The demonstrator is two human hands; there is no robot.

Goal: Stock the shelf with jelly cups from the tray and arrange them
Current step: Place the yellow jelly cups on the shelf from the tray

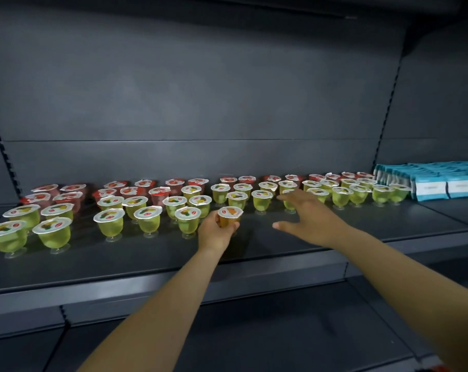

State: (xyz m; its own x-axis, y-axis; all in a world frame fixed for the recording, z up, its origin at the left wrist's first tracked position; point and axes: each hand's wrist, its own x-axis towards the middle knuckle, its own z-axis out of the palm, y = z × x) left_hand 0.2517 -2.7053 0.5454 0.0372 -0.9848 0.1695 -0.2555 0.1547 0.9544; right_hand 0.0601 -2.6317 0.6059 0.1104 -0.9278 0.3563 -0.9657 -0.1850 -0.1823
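My left hand [215, 232] grips an orange-tinted jelly cup [230, 214] with a white foil lid, held just above the dark shelf [254, 245] at its middle. My right hand [308, 216] reaches out to the right of it with fingers spread, fingertips at a green jelly cup [289, 204] that it partly hides; I cannot tell if they touch. Several green jelly cups [149, 220] stand in rows on the shelf, with red jelly cups [132, 191] behind them. No tray is in view.
A stack of blue and white packets [439, 181] lies at the shelf's right end. A lower dark shelf [227, 331] juts out beneath my arms. The shelf's back wall rises behind the cups. Bare shelf surface lies in front of the cups.
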